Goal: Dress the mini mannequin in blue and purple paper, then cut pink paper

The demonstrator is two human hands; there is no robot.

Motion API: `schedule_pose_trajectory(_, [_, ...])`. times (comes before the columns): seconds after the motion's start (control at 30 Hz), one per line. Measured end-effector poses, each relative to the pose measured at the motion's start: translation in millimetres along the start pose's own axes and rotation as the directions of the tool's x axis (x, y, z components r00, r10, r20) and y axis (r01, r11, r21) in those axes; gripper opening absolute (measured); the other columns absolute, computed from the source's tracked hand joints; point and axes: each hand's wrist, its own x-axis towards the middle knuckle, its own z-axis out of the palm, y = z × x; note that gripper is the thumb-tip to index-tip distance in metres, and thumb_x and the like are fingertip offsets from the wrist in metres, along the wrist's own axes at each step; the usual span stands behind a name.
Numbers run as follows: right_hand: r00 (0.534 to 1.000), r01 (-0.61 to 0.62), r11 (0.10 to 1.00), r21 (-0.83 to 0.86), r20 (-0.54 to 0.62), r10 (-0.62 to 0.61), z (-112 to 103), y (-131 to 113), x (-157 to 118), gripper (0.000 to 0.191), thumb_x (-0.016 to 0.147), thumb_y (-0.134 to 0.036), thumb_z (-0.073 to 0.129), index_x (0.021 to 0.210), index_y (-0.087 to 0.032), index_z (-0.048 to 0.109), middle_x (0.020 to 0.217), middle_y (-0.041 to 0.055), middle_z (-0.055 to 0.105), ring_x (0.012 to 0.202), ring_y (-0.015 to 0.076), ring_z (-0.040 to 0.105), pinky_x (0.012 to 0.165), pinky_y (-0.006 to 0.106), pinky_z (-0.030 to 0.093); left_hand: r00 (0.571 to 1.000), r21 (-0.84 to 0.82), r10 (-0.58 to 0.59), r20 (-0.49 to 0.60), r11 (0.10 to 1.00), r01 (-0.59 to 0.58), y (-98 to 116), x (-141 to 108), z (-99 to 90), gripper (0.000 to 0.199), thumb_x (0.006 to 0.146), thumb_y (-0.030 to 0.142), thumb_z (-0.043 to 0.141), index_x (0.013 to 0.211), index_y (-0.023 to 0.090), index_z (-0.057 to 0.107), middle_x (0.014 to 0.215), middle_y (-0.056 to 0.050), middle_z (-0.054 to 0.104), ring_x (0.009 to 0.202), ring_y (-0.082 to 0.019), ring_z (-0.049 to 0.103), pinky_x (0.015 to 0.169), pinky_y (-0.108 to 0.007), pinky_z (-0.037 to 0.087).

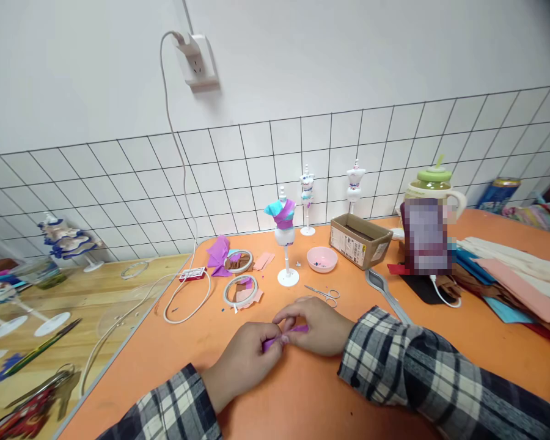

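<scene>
Both hands meet low over the orange table, closed on one narrow piece of purple paper or fabric (299, 329). My left hand (250, 354) grips its left end between thumb and curled fingers. Pinched from above, its right part sits in my right hand (318, 324); much of the strip is hidden by the fingers. Just beyond stands a small white mannequin (285, 237) on a round base, its chest wrapped in purple and turquoise. Small scissors (323, 294) lie beyond my right hand. Left of them are two tape rolls (241, 304) with scraps about them.
A pink bowl (322, 260) holds small bits, beside an open cardboard box (360, 244). Two more mannequins (307, 201) stand behind. At right are a phone-like device (426, 235) on a cable, a lidded jug (433, 180) and stacked coloured strips (517, 281). A white cable (183, 159) loops at left.
</scene>
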Motion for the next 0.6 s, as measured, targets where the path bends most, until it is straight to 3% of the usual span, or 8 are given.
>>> schedule_pose_trajectory(0.2, [0.998, -0.069, 0.995, 0.070, 0.000, 0.069, -6, 10, 3, 0.018, 0.074, -0.022, 0.069, 0.091, -0.022, 0.077, 0.079, 0.0018, 0.073, 0.074, 0.0157, 0.064, 0.073, 0.027, 0.048, 0.999, -0.053, -0.042, 0.033, 0.998, 0.044, 2, 1, -3.2, 0.030, 0.090, 0.032, 0.044, 0.068, 0.016, 0.057, 0.058, 0.004, 0.041, 0.055, -0.011, 0.036, 0.052, -0.023, 0.025])
schedule_pose_trajectory(0.33, [0.996, -0.083, 0.988, 0.129, -0.007, 0.085, -10, 8, 3, 0.016, 0.079, -0.025, 0.064, 0.088, -0.019, 0.077, 0.081, 0.0032, 0.073, 0.075, 0.0155, 0.064, 0.074, 0.027, 0.049, 0.997, -0.142, -0.075, 0.009, 0.987, 0.075, 5, 4, -8.5, 0.038, 0.093, 0.043, 0.043, 0.075, 0.015, 0.061, 0.060, 0.003, 0.048, 0.056, -0.011, 0.041, 0.054, -0.022, 0.030])
schedule_pose_trajectory(0.47, [0.997, -0.068, 0.985, 0.156, -0.012, 0.071, -11, 7, 2, 0.016, 0.078, -0.029, 0.066, 0.086, -0.020, 0.076, 0.087, 0.0034, 0.073, 0.080, 0.0163, 0.064, 0.074, 0.027, 0.049, 0.998, -0.123, -0.065, 0.009, 0.990, 0.066, 4, 5, -9.0, 0.036, 0.092, 0.039, 0.046, 0.069, 0.016, 0.058, 0.058, 0.003, 0.049, 0.055, -0.011, 0.042, 0.054, -0.022, 0.031])
schedule_pose_trajectory(0.6, [0.994, -0.112, 0.975, 0.190, 0.033, 0.108, -7, 12, 3, 0.011, 0.074, -0.023, 0.068, 0.082, -0.018, 0.075, 0.075, 0.0015, 0.071, 0.069, 0.0139, 0.063, 0.068, 0.025, 0.048, 0.999, -0.080, -0.041, -0.007, 0.996, 0.041, 0, 5, -7.7, 0.034, 0.091, 0.036, 0.047, 0.064, 0.016, 0.056, 0.056, 0.004, 0.046, 0.053, -0.011, 0.040, 0.052, -0.022, 0.029])
